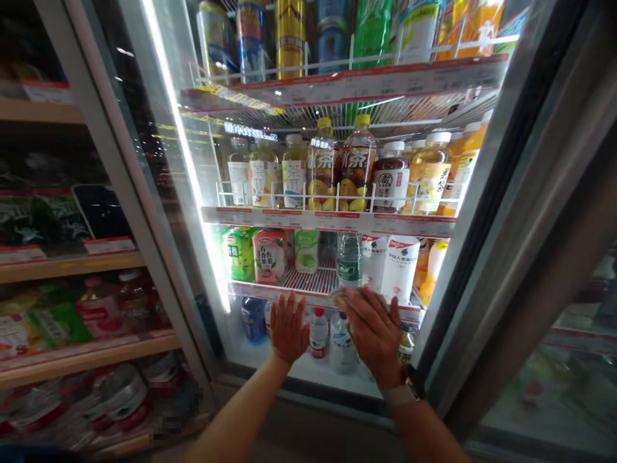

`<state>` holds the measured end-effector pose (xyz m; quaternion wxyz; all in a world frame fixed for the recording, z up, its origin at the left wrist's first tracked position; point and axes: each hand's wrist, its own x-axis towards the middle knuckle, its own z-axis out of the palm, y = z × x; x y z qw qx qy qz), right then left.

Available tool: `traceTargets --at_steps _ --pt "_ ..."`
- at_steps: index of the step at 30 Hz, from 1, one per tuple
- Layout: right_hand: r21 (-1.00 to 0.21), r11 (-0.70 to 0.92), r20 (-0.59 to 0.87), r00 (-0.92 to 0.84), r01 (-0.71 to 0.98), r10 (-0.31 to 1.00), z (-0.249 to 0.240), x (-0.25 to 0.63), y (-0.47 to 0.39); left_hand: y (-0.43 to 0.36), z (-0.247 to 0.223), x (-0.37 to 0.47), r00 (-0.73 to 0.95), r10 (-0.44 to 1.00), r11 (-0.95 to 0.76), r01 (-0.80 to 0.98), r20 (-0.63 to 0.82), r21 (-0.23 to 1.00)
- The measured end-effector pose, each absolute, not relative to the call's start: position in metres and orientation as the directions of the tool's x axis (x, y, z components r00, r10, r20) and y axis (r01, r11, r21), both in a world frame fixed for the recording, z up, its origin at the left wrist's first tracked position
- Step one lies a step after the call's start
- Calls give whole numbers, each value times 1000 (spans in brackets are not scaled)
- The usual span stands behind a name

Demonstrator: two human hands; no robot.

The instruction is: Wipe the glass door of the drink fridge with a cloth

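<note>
Before me is the glass door [294, 368] of a lit drinks cooler. My left hand [289, 328] lies flat against the glass with its fingers spread, over the lower shelves, and holds nothing. To its right, my right hand [373, 328] presses a crumpled greyish cloth [340, 296] against the glass; the cloth shows around its fingertips. A green-labelled bottle [349, 260] stands behind the glass just above my right hand. A small bottle with a red cap [319, 331] is visible between the hands, inside the cooler.
Shelves inside hold tea bottles [357, 164], cans [290, 38] and white cartons [401, 267]. Metal door frames [139, 193] run along both sides. At the left, open wooden shelves [87, 350] carry packaged goods and bottles. Reflections cross the glass.
</note>
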<state>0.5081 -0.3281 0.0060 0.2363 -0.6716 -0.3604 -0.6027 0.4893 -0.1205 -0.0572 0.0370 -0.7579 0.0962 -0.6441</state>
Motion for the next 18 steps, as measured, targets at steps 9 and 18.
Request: traceTargets --at_steps 9,18 --pt "-46 -640 999 34 767 -32 14 517 -345 -122 -57 489 154 -188 -982 -64 970 -180" --pt "313 -413 801 -4 855 599 -93 500 -318 -119 -60 491 163 -173 -983 -87 971 -161"
